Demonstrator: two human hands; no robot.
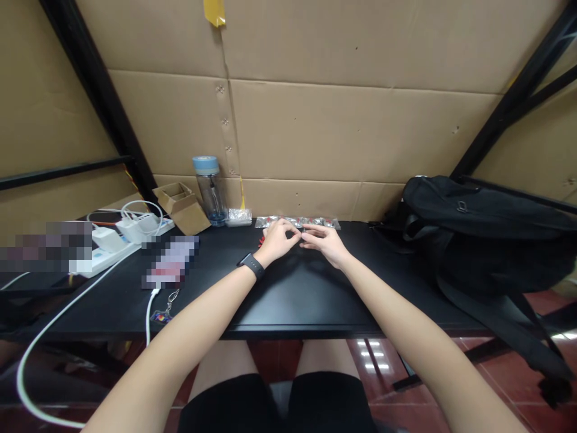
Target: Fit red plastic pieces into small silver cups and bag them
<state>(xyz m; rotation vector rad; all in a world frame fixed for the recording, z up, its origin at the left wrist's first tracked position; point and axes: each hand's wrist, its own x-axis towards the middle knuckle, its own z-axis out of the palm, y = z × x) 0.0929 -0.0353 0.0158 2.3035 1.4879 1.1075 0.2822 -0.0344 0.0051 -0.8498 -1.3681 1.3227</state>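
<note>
Over the back part of the black table [288, 300], my two hands meet at the fingertips. My left hand [282, 237], with a dark watch [251, 266] on its wrist, is closed in a pinch. My right hand [322, 240] pinches from the other side, its fingertips close to the left ones. A tiny thing shows between them, too small to make out. Just behind the hands lies a row of clear plastic packets [331, 223] with red bits inside. Some red pieces [261, 241] show at the left edge of my left hand, partly hidden by it.
A blue-lidded bottle [211, 195], an open cardboard box [183, 207] and a clear wrapped packet [238, 217] stand at the back left. Nearer are a power strip [97, 260], a phone [174, 261] on a white cable and a keychain [167, 310]. A black bag [487, 234] fills the right side.
</note>
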